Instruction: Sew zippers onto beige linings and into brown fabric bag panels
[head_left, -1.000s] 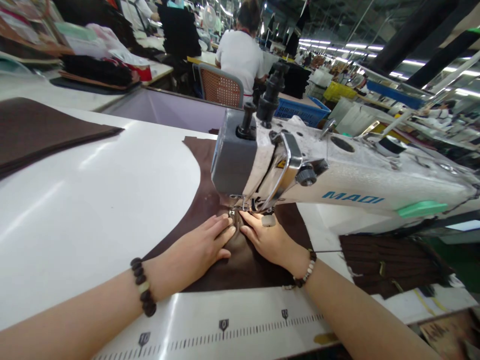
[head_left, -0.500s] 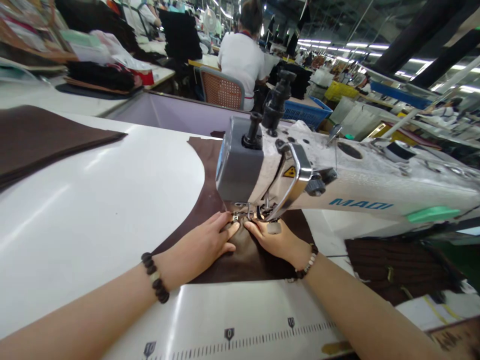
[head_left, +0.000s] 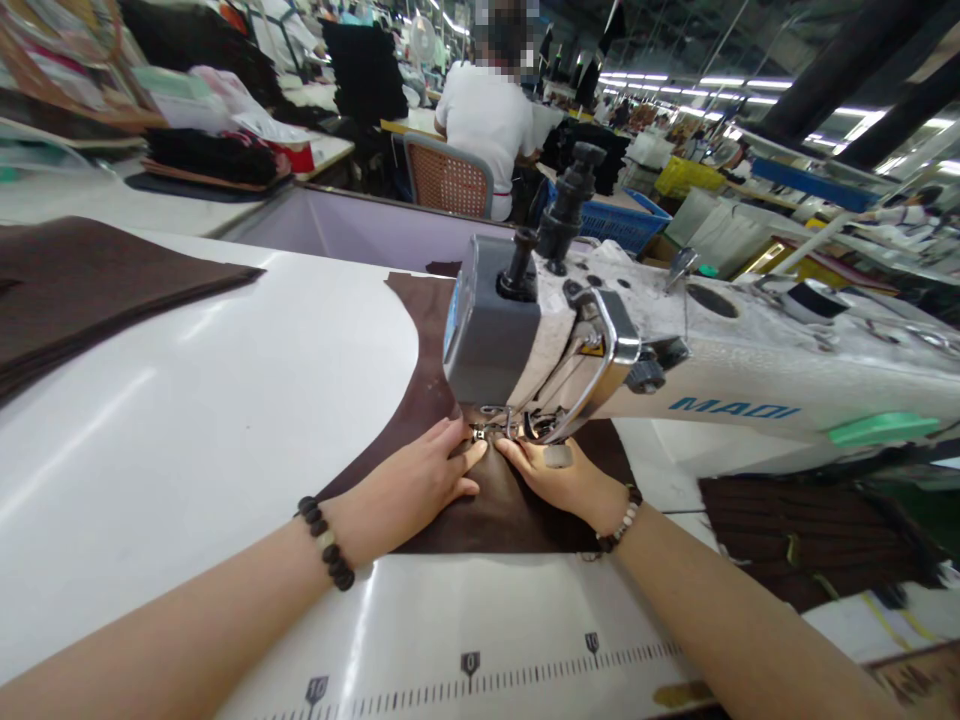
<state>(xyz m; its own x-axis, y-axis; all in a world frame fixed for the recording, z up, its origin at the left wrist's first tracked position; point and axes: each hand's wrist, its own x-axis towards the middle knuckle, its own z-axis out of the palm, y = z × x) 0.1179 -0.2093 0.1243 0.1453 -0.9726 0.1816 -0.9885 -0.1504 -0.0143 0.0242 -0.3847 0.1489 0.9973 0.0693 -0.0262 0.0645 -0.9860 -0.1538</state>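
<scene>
A dark brown piece of fabric (head_left: 517,520) lies under the head of the sewing machine (head_left: 502,330), spread on the white table. My left hand (head_left: 416,480) rests on it, fingers stretched out flat just left of the presser foot (head_left: 480,432). To the right of the foot, my right hand (head_left: 559,475) also presses on the fabric with its fingers extended, partly under the machine head. The needle's tip is too small to make out. Each wrist wears a beaded bracelet.
Stacked brown fabric (head_left: 90,290) lies at the left, and more folded brown pieces (head_left: 810,540) at the right. A printed ruler scale (head_left: 480,685) runs along the table's front. Beyond a lilac partition (head_left: 330,225), a person in a white shirt (head_left: 487,120) sits facing away.
The fabric has slid slightly away from me under the machine, its near edge now farther up, and both hands have moved with it. The whole view has shifted a little.
</scene>
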